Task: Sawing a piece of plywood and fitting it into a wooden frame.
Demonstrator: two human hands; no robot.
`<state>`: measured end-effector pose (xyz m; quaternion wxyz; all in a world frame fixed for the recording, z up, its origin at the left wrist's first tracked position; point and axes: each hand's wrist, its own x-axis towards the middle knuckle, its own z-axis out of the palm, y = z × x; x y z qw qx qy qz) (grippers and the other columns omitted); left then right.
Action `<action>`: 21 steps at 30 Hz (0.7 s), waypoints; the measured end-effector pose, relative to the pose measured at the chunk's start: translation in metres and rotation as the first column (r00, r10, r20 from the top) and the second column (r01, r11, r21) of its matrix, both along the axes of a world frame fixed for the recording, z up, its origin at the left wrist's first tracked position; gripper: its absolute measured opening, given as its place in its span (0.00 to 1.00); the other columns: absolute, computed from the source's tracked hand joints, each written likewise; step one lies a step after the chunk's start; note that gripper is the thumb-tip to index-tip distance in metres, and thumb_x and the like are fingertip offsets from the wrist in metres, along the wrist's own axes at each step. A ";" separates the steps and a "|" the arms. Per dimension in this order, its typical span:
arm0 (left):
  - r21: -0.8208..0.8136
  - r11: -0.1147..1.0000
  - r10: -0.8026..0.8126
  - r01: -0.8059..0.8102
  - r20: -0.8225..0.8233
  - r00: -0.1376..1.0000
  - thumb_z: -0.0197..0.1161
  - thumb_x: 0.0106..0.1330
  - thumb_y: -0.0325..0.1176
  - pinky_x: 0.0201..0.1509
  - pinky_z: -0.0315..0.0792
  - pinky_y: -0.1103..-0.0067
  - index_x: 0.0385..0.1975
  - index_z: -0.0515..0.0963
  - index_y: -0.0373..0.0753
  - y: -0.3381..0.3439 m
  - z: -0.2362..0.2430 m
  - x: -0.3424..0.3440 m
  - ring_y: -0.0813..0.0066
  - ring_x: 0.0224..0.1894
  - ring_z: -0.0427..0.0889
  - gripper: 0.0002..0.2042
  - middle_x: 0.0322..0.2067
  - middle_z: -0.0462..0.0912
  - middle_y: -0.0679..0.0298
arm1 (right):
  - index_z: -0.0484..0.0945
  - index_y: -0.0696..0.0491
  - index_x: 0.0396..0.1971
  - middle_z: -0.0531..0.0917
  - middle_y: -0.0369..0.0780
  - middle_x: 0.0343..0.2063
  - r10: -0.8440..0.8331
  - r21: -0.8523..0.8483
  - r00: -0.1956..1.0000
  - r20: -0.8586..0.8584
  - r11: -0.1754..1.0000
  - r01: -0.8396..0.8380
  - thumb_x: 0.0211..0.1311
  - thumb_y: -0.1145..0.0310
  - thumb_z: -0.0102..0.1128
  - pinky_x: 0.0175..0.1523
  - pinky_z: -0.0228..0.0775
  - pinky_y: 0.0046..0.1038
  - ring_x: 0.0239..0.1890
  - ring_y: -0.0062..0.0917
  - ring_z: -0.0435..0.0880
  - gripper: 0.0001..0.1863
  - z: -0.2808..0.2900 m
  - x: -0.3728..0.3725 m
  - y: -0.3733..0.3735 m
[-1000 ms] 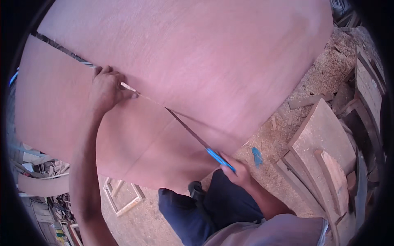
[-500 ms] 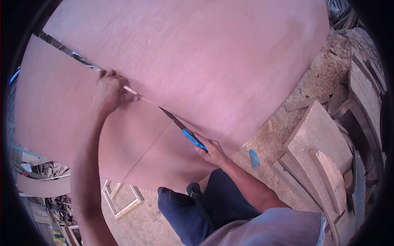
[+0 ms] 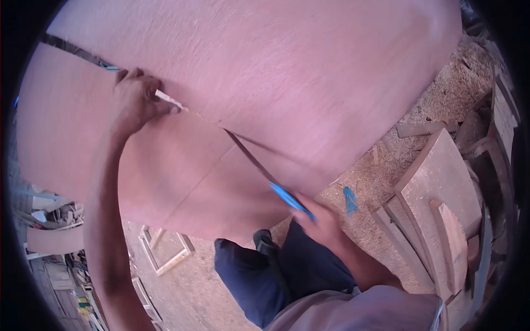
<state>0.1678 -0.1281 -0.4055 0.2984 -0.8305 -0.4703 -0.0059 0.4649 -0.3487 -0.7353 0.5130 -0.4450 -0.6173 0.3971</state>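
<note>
Head view, left hand [image 3: 138,99] stretched forward on pinkish panel [image 3: 303,77], grip unclear, right hand [image 3: 322,222] low, clasping blue-handled saw [image 3: 281,194]

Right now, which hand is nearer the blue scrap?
Right: the right hand, gripping the handsaw, appears just left of the blue scrap; the left hand is farther up-left, on the wooden sheet.

Here's the floor [image 3: 201,278], pale and dusty, and down on its left side lies a light wooden frame [image 3: 176,262]. Swing over to the right side of the floor and sawdust [image 3: 433,102] spreads thick, with a ragged blue patch [image 3: 350,199], scrap or paint I can't tell, near a heap of boards [image 3: 441,176], several of them curved!
</note>
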 end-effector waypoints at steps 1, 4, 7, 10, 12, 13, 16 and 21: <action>-0.009 1.000 0.012 -0.012 -0.017 1.000 0.87 0.41 0.53 0.59 0.66 0.65 0.23 0.83 0.43 -0.001 -0.006 0.001 0.66 0.44 0.80 0.23 0.25 0.84 0.66 | 0.80 0.58 0.67 0.90 0.50 0.54 0.026 -0.062 0.997 0.073 0.998 -0.021 0.75 0.63 0.65 0.55 0.85 0.35 0.50 0.42 0.93 0.25 0.020 -0.034 0.046; 0.041 0.999 -0.022 0.023 -0.011 1.000 0.87 0.40 0.53 0.61 0.64 0.63 0.23 0.82 0.43 0.005 -0.016 0.007 0.65 0.44 0.80 0.24 0.27 0.83 0.67 | 0.75 0.52 0.72 0.89 0.49 0.53 -0.110 0.141 0.984 0.142 0.986 0.090 0.71 0.65 0.70 0.46 0.86 0.40 0.41 0.46 0.92 0.31 0.002 -0.087 0.130; 0.016 1.000 0.006 -0.005 -0.029 1.000 0.86 0.44 0.53 0.61 0.64 0.64 0.24 0.83 0.43 -0.006 -0.007 0.004 0.65 0.45 0.80 0.22 0.26 0.85 0.66 | 0.72 0.52 0.75 0.88 0.51 0.53 -0.116 0.606 0.985 -0.125 0.778 0.168 0.68 0.66 0.72 0.41 0.84 0.44 0.39 0.44 0.91 0.36 -0.046 -0.090 0.137; -0.011 1.000 0.017 -0.017 -0.040 0.999 0.85 0.45 0.53 0.61 0.64 0.63 0.24 0.83 0.43 -0.002 -0.002 0.011 0.65 0.46 0.80 0.22 0.27 0.85 0.66 | 0.72 0.52 0.75 0.88 0.51 0.54 -0.069 0.450 0.997 -0.025 0.890 0.073 0.68 0.67 0.72 0.43 0.84 0.41 0.40 0.43 0.91 0.36 -0.045 -0.077 0.119; -0.001 1.000 0.019 -0.019 -0.034 0.999 0.85 0.45 0.54 0.61 0.65 0.63 0.24 0.84 0.43 -0.001 -0.001 0.005 0.65 0.46 0.80 0.22 0.27 0.85 0.65 | 0.74 0.54 0.74 0.89 0.52 0.53 -0.058 0.325 0.998 0.016 0.945 0.050 0.68 0.68 0.72 0.46 0.84 0.39 0.40 0.43 0.91 0.34 -0.027 -0.065 0.093; -0.009 1.000 0.028 -0.028 -0.026 0.999 0.85 0.44 0.54 0.60 0.65 0.63 0.25 0.84 0.43 -0.004 -0.005 -0.001 0.64 0.46 0.80 0.23 0.27 0.85 0.65 | 0.75 0.55 0.72 0.89 0.53 0.51 -0.038 0.222 0.998 0.047 0.975 0.026 0.69 0.68 0.71 0.47 0.85 0.38 0.40 0.43 0.92 0.33 -0.017 -0.051 0.061; -0.041 0.994 0.101 -0.102 -0.030 0.994 0.86 0.43 0.54 0.63 0.65 0.63 0.27 0.85 0.41 -0.009 0.001 0.001 0.65 0.47 0.80 0.24 0.28 0.85 0.66 | 0.78 0.59 0.68 0.90 0.54 0.47 -0.048 0.154 0.997 0.056 0.987 0.039 0.71 0.68 0.70 0.49 0.85 0.37 0.43 0.45 0.93 0.28 -0.028 0.008 -0.021; -0.046 0.997 0.064 -0.068 -0.074 0.995 0.86 0.43 0.54 0.63 0.65 0.63 0.27 0.85 0.42 -0.004 0.003 0.006 0.65 0.48 0.79 0.24 0.29 0.85 0.66 | 0.78 0.56 0.69 0.89 0.55 0.47 -0.041 0.024 0.999 0.015 0.999 0.041 0.73 0.67 0.67 0.49 0.84 0.40 0.46 0.49 0.92 0.27 0.001 -0.010 0.008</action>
